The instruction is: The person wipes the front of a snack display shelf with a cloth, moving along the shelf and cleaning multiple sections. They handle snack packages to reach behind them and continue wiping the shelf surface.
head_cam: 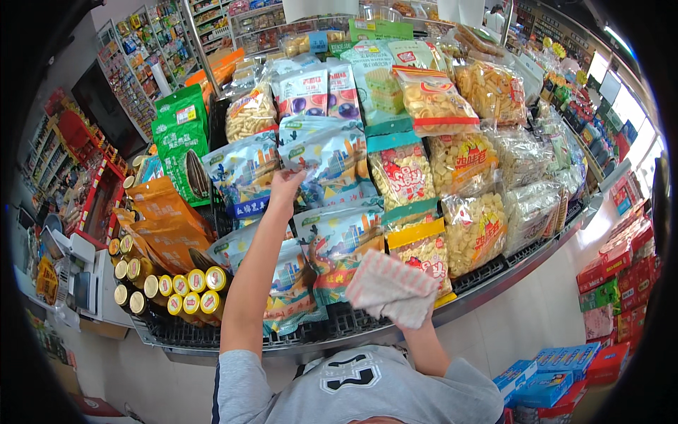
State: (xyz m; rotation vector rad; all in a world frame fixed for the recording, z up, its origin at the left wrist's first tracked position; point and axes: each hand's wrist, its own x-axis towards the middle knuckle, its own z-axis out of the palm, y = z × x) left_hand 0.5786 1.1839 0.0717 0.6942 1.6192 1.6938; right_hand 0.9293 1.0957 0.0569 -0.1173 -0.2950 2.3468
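My left hand [286,186] reaches to the display and pinches the edge of a light-blue snack bag [244,172], right where it meets a second light-blue bag [324,153]. The fingertips are partly hidden in the plastic. My right hand [410,324] holds a folded white cloth with pink stripes [393,289], which covers most of its fingers. The cloth is in front of a yellow-topped clear snack bag [421,249] and beside a lower light-blue bag [339,249]. Black plastic crates [352,320] show under the bags at the front edge.
Jars with yellow lids [196,281] stand at the front left, beside orange pouches [167,233] and a green pouch [183,140]. Clear bags of snacks [474,225] fill the right side. A metal rail [508,281] edges the display. Blue boxes [551,371] and red boxes [635,291] are stacked at right.
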